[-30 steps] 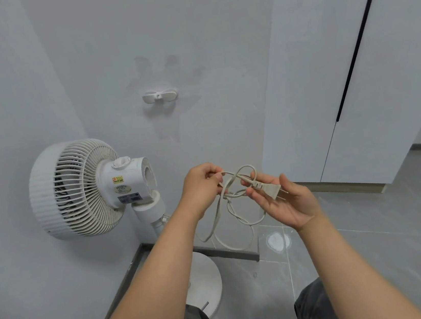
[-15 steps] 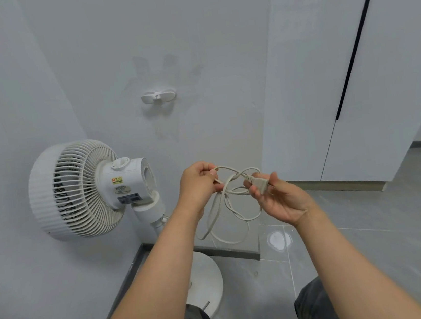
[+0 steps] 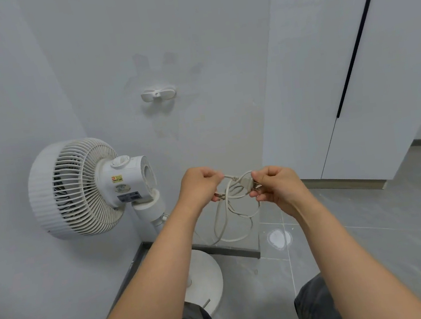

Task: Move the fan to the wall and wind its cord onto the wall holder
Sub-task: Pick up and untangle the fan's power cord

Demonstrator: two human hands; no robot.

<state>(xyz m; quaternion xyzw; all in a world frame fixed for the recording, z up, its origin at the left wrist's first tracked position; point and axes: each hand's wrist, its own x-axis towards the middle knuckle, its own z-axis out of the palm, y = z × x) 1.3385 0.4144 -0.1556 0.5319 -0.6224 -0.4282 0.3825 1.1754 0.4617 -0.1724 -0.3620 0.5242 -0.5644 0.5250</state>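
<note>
A white pedestal fan (image 3: 82,187) stands in the corner against the left wall, its round base (image 3: 206,275) on the floor behind my left forearm. Its beige cord (image 3: 234,215) hangs in tangled loops between my hands. My left hand (image 3: 198,187) pinches the cord at the left of the tangle. My right hand (image 3: 274,183) is closed around the plug end (image 3: 249,185). The white wall holder (image 3: 158,94) sits on the back wall above my hands, with nothing wound on it.
A tall white wardrobe (image 3: 338,62) with a dark vertical gap fills the right side. Grey floor tiles (image 3: 374,231) spread right of the fan base, with a white blotch (image 3: 279,238). A dark skirting (image 3: 226,251) runs along the back wall. My knees show at the bottom edge.
My right hand has turned over and closed on the plug. Both hands now pull the tangle between them, level with each other, and the loops hang lower.
</note>
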